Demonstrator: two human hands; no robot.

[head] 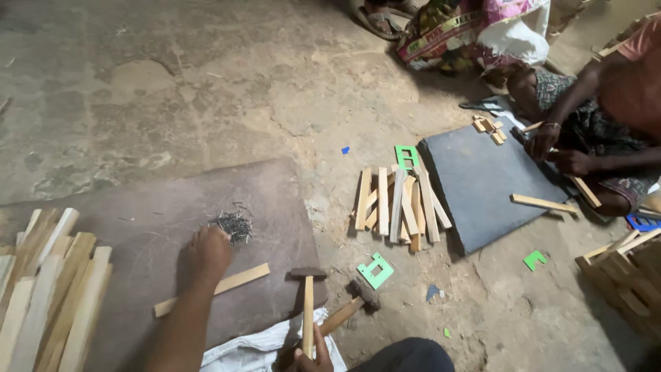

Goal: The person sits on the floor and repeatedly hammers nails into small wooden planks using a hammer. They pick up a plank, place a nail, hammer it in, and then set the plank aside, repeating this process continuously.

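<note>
— What does the pile of nails (233, 226) look like?

— Small, dark and thin, a loose tangle on the brown mat (165, 207), near the mat's far edge. Just nearer than the nails lies a pale wooden strip (213, 289), flat and slanting across the mat.

— And the hands?

— The left hand (208, 253) reaches out over the mat, knuckles up, fingers curled down right beside the nails. Whether it has pinched one I cannot tell. The right hand (308, 358) is closed round the wooden handle of a hammer (308, 303), at the mat's near right corner, its dark head pointing away. A second hammer (354, 303) lies just right of it on the floor.

— What surrounds the mat?

— A rough concrete floor (206, 83). A stack of pale wooden slats (48, 289) sits at the mat's left edge, a white sack (255, 348) at its near edge. Right of the mat lie a green plastic piece (375, 270), more slats (399, 203) and a dark slab (482, 179), where another person's hands (558, 148) work with small wood pieces.
</note>
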